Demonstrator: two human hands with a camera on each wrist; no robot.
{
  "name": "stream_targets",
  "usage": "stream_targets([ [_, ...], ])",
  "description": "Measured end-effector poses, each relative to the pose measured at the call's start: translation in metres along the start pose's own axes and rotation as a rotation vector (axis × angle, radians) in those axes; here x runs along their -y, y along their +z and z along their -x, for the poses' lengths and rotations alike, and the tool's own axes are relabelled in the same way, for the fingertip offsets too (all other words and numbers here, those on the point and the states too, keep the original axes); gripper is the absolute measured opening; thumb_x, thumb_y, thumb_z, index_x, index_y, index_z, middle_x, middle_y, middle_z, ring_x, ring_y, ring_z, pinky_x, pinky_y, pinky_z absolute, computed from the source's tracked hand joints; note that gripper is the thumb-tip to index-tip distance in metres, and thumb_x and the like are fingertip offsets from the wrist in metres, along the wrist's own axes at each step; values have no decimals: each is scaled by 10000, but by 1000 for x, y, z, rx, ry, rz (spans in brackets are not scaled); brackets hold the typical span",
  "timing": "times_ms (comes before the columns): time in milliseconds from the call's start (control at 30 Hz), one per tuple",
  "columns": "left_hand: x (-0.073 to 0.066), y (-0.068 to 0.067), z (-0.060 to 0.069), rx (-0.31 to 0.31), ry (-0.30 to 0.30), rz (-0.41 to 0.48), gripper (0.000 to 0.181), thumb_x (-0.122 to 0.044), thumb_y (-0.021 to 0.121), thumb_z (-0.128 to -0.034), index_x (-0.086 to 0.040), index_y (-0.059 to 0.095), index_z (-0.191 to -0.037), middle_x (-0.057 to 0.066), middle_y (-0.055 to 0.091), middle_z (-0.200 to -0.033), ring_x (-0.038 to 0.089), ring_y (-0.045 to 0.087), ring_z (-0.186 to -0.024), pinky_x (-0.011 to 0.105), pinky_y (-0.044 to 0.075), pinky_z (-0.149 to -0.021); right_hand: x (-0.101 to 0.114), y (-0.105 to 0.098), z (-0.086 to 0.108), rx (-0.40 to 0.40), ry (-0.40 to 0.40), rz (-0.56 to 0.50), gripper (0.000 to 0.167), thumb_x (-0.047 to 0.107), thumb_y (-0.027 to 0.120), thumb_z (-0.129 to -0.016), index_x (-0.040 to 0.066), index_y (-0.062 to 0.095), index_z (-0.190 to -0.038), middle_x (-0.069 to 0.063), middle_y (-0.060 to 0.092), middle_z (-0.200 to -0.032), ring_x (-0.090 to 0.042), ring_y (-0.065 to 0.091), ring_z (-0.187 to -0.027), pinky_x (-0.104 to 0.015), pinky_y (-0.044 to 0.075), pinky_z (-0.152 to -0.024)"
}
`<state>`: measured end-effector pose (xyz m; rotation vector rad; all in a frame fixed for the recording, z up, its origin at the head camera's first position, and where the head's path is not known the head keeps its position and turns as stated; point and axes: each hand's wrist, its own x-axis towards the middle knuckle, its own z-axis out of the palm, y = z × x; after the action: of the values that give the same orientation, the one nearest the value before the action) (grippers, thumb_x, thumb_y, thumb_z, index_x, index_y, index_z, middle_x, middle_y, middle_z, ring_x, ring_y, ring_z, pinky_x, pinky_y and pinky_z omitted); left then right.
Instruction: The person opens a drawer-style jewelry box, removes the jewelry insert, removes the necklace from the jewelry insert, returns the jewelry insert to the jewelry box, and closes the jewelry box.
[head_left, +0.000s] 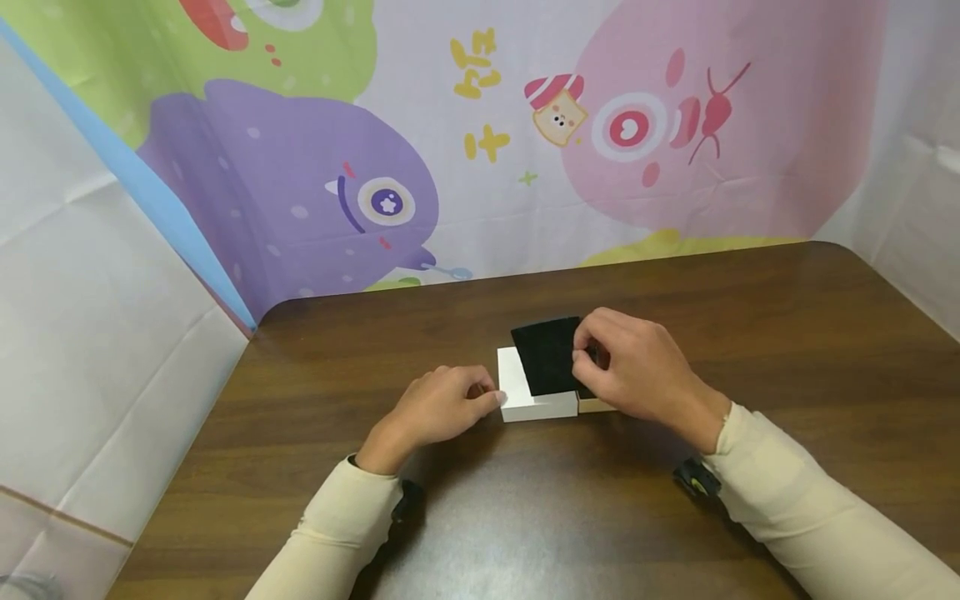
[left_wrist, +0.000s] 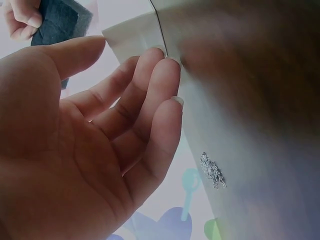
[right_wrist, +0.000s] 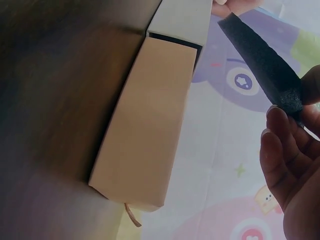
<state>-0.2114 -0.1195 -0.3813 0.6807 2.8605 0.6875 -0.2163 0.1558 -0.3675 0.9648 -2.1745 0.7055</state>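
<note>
A white box sleeve point(head_left: 536, 407) lies on the wooden table, with a tan inner tray point(head_left: 594, 404) point(right_wrist: 145, 120) partly out of its right end. My right hand point(head_left: 637, 362) point(right_wrist: 300, 150) pinches a flat black pad point(head_left: 546, 358) point(right_wrist: 265, 62) by one edge, above the box and tilted. At the sleeve's left end is my left hand point(head_left: 442, 406) point(left_wrist: 115, 125), its thumb tip at the box's corner and its fingers loosely bent, holding nothing. A small silver chain point(left_wrist: 213, 171) lies on the table in the left wrist view; I cannot make it out in the head view.
A printed cloth point(head_left: 487, 200) with cartoon figures hangs behind the table's back edge. Pale sheets cover the left side point(head_left: 82, 275) and the right side point(head_left: 915, 208). A short tan ribbon point(right_wrist: 133, 215) sticks out from the tray's outer end.
</note>
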Motion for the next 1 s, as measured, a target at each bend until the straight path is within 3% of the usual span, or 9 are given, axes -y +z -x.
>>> stream_targets([
  [433, -1, 1, 0, 26, -18, -17, 193, -404, 618, -989, -234, 709, -987, -137, 638, -837, 101, 567, -723, 345, 466, -672, -5, 0, 3, 1, 22, 5, 77, 66, 603, -791, 137, 574, -780, 52, 566, -748, -60, 497, -608, -263, 420, -515],
  [1000, -2, 3, 0, 13, -39, -29, 205, -424, 625, -975, -239, 714, -967, -133, 646, -843, 101, 583, -739, 353, 474, -687, -9, 0, 4, 3, 76, 26, 90, 68, 591, -779, 149, 558, -761, 64, 542, -731, -50, 474, -614, -266, 416, -526],
])
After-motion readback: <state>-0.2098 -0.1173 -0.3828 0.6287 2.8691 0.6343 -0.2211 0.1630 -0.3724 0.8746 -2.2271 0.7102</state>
